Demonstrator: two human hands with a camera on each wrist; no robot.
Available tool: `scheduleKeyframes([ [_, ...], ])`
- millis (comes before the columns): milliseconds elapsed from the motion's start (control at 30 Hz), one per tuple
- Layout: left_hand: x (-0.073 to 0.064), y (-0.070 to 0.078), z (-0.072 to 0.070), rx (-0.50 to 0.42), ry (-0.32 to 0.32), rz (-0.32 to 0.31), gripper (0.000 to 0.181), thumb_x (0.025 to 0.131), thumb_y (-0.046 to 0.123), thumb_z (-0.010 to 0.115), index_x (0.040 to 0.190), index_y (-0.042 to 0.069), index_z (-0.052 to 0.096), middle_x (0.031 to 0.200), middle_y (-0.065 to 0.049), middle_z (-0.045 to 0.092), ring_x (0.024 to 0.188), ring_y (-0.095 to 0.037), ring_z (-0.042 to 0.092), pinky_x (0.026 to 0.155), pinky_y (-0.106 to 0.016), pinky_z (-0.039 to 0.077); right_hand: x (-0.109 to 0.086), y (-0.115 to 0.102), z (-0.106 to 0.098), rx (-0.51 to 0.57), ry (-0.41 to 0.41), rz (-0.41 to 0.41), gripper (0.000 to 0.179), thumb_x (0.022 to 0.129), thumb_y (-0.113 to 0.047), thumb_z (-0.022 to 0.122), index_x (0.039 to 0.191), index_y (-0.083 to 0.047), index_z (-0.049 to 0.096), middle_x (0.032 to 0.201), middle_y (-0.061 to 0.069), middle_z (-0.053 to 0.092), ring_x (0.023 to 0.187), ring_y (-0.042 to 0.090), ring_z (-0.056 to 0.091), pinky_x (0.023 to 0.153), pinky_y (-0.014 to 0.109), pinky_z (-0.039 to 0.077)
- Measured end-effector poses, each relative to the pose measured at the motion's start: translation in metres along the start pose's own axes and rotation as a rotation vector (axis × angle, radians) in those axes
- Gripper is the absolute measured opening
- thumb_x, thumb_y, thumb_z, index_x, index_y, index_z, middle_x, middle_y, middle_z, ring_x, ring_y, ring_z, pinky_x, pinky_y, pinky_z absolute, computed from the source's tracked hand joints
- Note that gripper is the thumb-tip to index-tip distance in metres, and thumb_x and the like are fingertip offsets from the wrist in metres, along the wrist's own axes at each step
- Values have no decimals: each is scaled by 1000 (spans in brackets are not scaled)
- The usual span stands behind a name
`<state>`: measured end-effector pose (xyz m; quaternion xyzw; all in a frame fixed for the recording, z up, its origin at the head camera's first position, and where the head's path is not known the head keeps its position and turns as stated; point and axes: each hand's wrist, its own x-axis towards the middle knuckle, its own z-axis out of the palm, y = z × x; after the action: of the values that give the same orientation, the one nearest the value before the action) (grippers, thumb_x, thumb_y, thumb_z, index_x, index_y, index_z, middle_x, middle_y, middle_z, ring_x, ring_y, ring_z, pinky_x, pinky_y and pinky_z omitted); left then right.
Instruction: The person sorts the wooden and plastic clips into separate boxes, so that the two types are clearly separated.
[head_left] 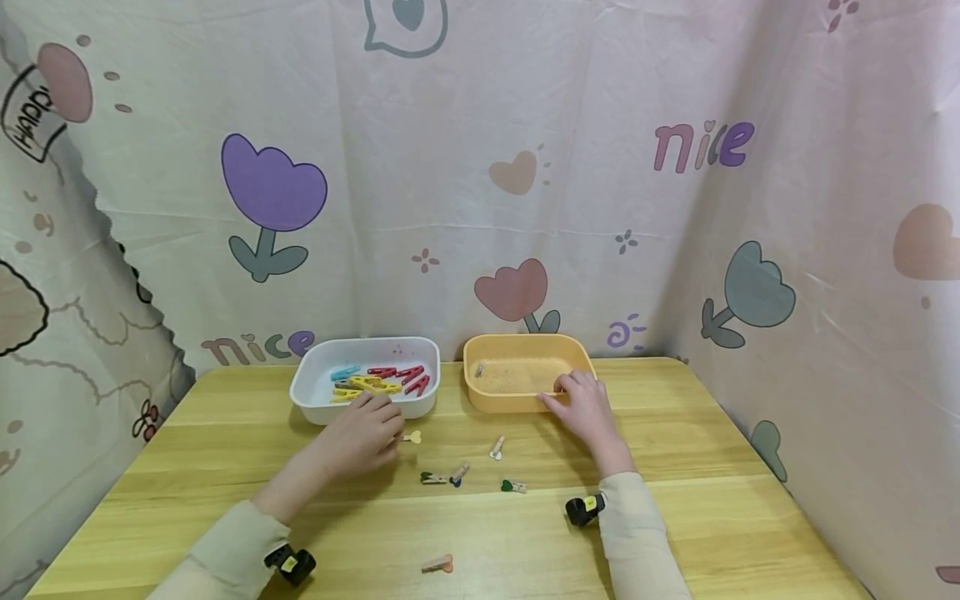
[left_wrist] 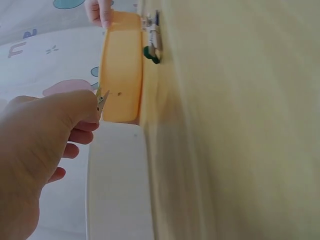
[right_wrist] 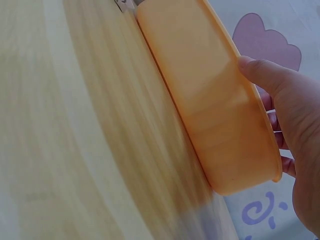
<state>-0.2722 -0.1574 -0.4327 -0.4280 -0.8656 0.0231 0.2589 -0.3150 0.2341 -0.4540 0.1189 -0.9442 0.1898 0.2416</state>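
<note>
My left hand (head_left: 358, 437) is in front of the white basin (head_left: 303, 400). Between its thumb and index finger it pinches a small wooden clothespin (left_wrist: 102, 100), whose yellow heart (head_left: 416, 437) sticks out to the right in the head view. My right hand (head_left: 587, 406) grips the front right rim of the yellow basin (head_left: 495, 403); in the right wrist view the thumb is outside the wall and the fingers reach over the rim. A small clothespin (head_left: 481, 370) lies inside the yellow basin at its left. Red clothespins (head_left: 411, 373), yellow clothespins (head_left: 367, 383) and blue ones (head_left: 345, 372) lie in the white basin.
On the wooden table (head_left: 360, 533) lie a white-tipped clothespin (head_left: 497, 448), a blue-tipped one (head_left: 460, 474), two green-tipped ones, left (head_left: 433, 478) and right (head_left: 514, 486), and an orange-tipped one (head_left: 438, 564) nearer the front. A printed curtain (head_left: 420, 167) hangs behind both basins.
</note>
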Motion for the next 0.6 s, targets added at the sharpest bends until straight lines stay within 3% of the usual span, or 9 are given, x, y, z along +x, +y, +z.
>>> scheduleKeyframes([
  [433, 22, -2, -5, -23, -18, -83, 11, 82, 23, 72, 88, 19, 64, 98, 1, 66, 99, -21, 57, 92, -42, 47, 0, 0, 0, -6, -6, 9, 33, 83, -43, 74, 85, -13, 63, 84, 2, 56, 86, 23, 49, 80, 40, 36],
  [600, 30, -2, -5, -10, -1, -80, 12, 81, 24, 74, 88, 19, 65, 101, 1, 68, 100, -23, 58, 95, -44, 47, 0, 0, 0, -3, -1, 5, 32, 82, -43, 75, 84, -13, 63, 84, 2, 56, 86, 23, 49, 80, 40, 35],
])
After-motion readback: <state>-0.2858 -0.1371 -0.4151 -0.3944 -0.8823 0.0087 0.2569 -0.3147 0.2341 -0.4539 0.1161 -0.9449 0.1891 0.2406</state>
